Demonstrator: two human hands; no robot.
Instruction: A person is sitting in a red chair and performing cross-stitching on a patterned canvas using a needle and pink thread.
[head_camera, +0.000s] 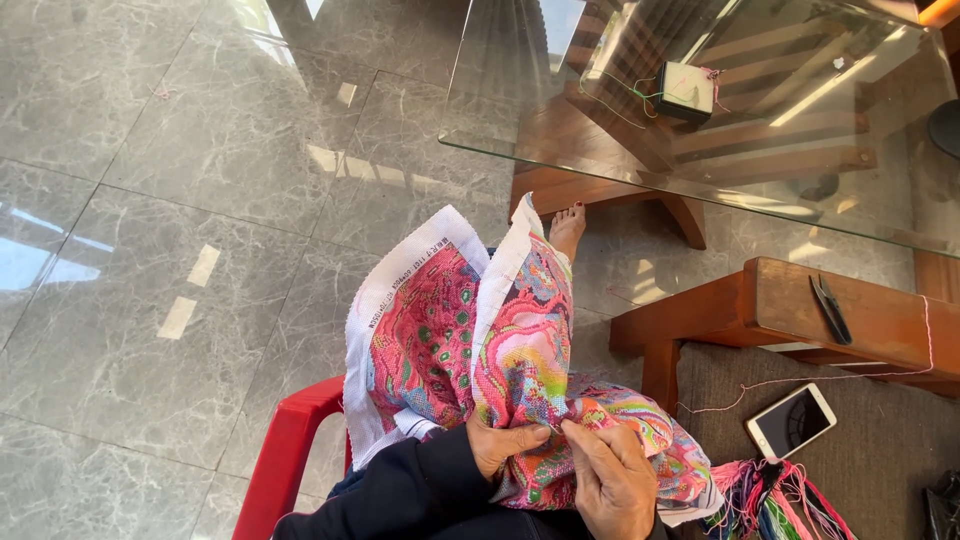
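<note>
The embroidery cloth (470, 350) lies bunched over my lap, near the lower middle of the view; it is a white-edged canvas densely stitched in pink, green, blue and yellow, folded into 2 upright flaps. My left hand (503, 443) grips a fold of the cloth, fingers curled shut around the fabric, sleeve dark. My right hand (612, 480) rests on the cloth just right of the left, thumb and forefinger pinched together at the stitched surface; I cannot tell whether a needle sits between them. A thin pink thread (800, 380) runs from the cloth to the right, up over the wooden armrest (880, 325). On that armrest lie small black snips (830, 310). Near the armrest, on the brown cushion (720, 400), a white phone (791, 421) lies face up, and a bundle of coloured threads (775, 500) sits at the near right. My bare foot (568, 228) shows beyond the cloth on the grey tiled floor (150, 200). A red plastic chair (285, 455) stands at near left. Far right, a glass table (560, 150) carries a small dark box (686, 90).
</note>
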